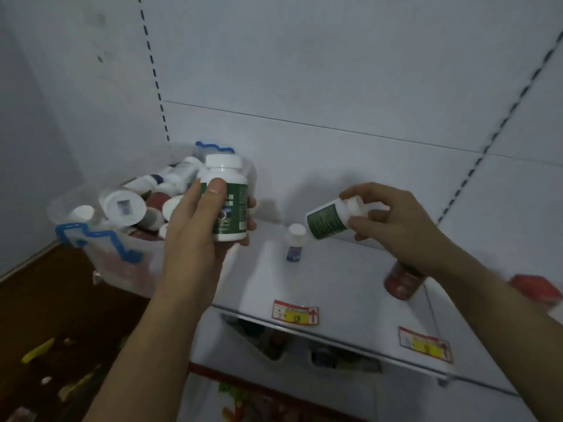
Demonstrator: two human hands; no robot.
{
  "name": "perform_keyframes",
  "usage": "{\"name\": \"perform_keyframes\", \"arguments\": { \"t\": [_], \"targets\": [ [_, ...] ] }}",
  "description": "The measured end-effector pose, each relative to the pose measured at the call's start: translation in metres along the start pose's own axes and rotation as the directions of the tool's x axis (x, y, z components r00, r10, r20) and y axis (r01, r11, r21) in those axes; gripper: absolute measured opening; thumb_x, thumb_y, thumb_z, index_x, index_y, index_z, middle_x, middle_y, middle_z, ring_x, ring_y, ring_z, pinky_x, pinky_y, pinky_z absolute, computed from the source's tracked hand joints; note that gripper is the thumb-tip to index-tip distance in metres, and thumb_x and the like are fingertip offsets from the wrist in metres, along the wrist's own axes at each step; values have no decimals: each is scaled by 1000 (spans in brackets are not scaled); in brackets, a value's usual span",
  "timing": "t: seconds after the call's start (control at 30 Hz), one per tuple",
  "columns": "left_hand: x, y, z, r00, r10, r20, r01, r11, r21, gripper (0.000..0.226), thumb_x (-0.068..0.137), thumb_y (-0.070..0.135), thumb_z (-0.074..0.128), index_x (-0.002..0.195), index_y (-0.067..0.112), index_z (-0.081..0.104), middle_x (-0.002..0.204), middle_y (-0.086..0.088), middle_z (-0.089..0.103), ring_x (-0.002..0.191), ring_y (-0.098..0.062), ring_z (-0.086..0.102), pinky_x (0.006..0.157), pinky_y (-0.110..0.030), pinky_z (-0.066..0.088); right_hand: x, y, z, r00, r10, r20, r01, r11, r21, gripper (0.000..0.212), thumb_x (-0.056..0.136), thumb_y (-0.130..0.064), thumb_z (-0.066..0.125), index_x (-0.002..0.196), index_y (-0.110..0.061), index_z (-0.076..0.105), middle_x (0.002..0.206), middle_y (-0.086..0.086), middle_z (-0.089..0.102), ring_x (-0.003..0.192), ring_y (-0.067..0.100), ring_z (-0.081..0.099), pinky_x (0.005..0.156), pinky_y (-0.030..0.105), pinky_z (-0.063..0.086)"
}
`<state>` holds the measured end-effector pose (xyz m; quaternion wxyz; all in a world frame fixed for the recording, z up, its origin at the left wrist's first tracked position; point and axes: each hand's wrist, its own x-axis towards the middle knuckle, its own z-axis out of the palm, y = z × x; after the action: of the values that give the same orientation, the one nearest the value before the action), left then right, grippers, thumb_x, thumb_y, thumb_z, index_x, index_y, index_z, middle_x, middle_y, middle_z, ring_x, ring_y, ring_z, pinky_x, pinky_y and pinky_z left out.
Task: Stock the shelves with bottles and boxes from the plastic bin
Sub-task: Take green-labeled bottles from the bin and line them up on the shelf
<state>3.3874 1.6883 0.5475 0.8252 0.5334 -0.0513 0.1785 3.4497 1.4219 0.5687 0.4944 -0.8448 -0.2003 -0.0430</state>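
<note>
Although the picture is a little blurred at its right edge, most things can be made out. The left hand (195, 226) has its grip closed around a white bottle with a green label (227, 202), held upright above the left end of the shelf (341, 287); the thumb lies across the front of the label and covers part of the print. The right hand (396, 220) holds a second green-label bottle (327, 219) by its white cap, pinched between the fingertips, and this bottle is tilted with its bottom pointing left and down, above the back of the shelf.

Just below that tilted bottom a small bottle with a blue label (295, 246) stands upright on the shelf, near its back edge. A dark red bottle (402, 283) stands nearer the front edge, and the right wrist hides its top. At the right end of the shelf a red box (536, 289) is blurred and cut off by the picture edge.

The plastic bin (122, 239) with blue clips sits at the left end of the shelf, behind the left hand, full of bottles lying in all directions; their labels are hard to read. Two price tags (295, 312) are stuck on the front edge. Things on the lower shelf (304, 345) are too dark to tell.
</note>
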Motion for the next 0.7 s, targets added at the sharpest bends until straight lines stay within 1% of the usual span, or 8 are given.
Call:
{"name": "perform_keyframes", "arguments": {
  "t": [0.1, 0.23, 0.3, 0.37, 0.47, 0.57, 0.63, 0.7],
  "targets": [
    [-14, -20, 44, 987, -74, 143, 80, 996, -35, 41, 90, 43, 53, 116, 12, 60, 92, -10, 70, 75, -21, 63, 59, -31, 51, -46, 10, -42, 991, 73, -108, -84, 992, -99, 35, 91, -2, 69, 114, -28, 69, 115, -2, 65, 79, 20, 72, 66, 29, 60],
    [-33, -43, 105, 940, -124, 318, 159, 984, -85, 39, 94, 44, 50, 111, 11, 62, 93, -14, 68, 73, -24, 62, 56, -31, 49, -107, 29, -100, 967, 108, -233, -174, 942, -286, 35, 91, -15, 71, 114, -40, 67, 118, -10, 63, 74, 18, 66, 72, 38, 58],
    [-44, -53, 136, 915, -170, 366, 218, 971, -93, 41, 92, 44, 51, 111, 10, 64, 93, -16, 69, 72, -25, 62, 56, -31, 49, -141, 37, -126, 949, 141, -282, -236, 910, -341, 36, 91, -16, 70, 116, -42, 65, 117, -6, 61, 75, 14, 64, 71, 29, 53],
    [-58, -62, 169, 893, -203, 401, 258, 962, -87, 37, 92, 46, 54, 104, 14, 70, 91, -16, 70, 71, -25, 63, 57, -31, 50, -176, 43, -149, 932, 162, -324, -283, 885, -370, 36, 93, -14, 69, 117, -40, 64, 115, -4, 60, 77, 9, 63, 70, 16, 49],
    [-80, -77, 216, 851, -256, 458, 330, 940, -89, 34, 92, 48, 56, 93, 21, 76, 86, -13, 71, 69, -23, 63, 62, -32, 45, -225, 51, -185, 898, 216, -384, -382, 816, -434, 31, 95, -20, 67, 119, -39, 63, 114, -11, 60, 88, 3, 60, 73, 11, 45],
    [-101, -92, 265, 793, -300, 530, 411, 906, -102, 37, 92, 47, 56, 103, 15, 73, 84, -14, 69, 67, -24, 60, 56, -29, 43, -271, 61, -225, 845, 256, -470, -471, 773, -426, 29, 94, -22, 69, 116, -41, 64, 112, -16, 60, 83, 3, 62, 68, 11, 44],
    [-118, -107, 299, 757, -313, 574, 463, 876, -133, 38, 91, 45, 58, 104, 12, 73, 83, -14, 68, 68, -22, 62, 57, -29, 45, -304, 69, -254, 817, 267, -511, -515, 736, -438, 30, 93, -23, 69, 112, -46, 62, 109, -19, 59, 80, 4, 62, 68, 13, 45],
    [-137, -120, 335, 716, -319, 621, 516, 841, -162, 41, 90, 44, 59, 106, 9, 71, 82, -13, 68, 69, -21, 62, 58, -28, 49, -337, 84, -285, 784, 293, -548, -570, 689, -447, 30, 93, -27, 69, 114, -46, 63, 109, -12, 60, 82, 8, 62, 73, 21, 47]
  ]
}}
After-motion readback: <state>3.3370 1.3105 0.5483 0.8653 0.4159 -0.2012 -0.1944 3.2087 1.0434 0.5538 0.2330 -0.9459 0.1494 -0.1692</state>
